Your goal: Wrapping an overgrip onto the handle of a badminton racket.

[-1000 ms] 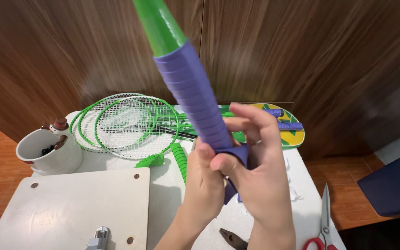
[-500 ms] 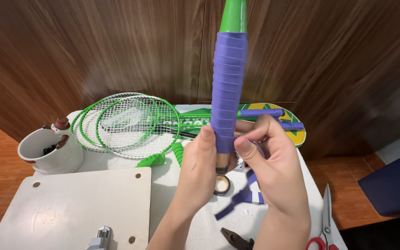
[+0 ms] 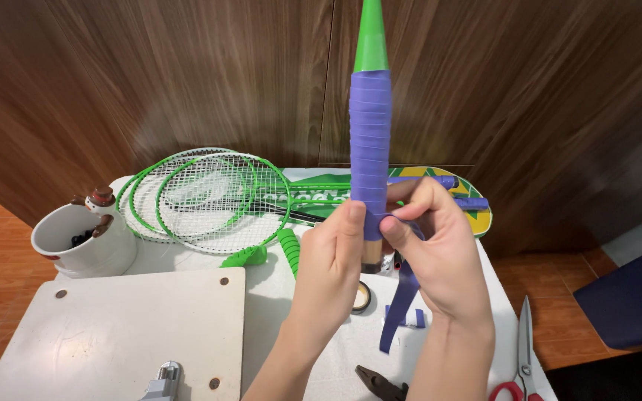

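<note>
Head view: both hands up in front of chest, above white desk (image 3: pixel 299 297)
Left hand (image 3: pixel 334 263): clenched around lower end of racket handle (image 3: pixel 370 160), thumb up against purple wrap
Right hand (image 3: pixel 440 256): fingers pinching purple grip tape (image 3: pixel 403 297) against handle base, loose tail hanging down toward desk
Risk: likely the tape slackens or wrinkles if the pinch slips; overlap could go uneven near the butt
Axis: handle long axis near vertical, butt down, green cone end pointing up out of view
Around: green rackets (image 3: pixel 202 197) behind, white mug (image 3: pixel 83 238) left, tape roll (image 3: pixel 362 297), pliers (image 3: pixel 380 382), scissors (image 3: pixel 521 349)
</note>
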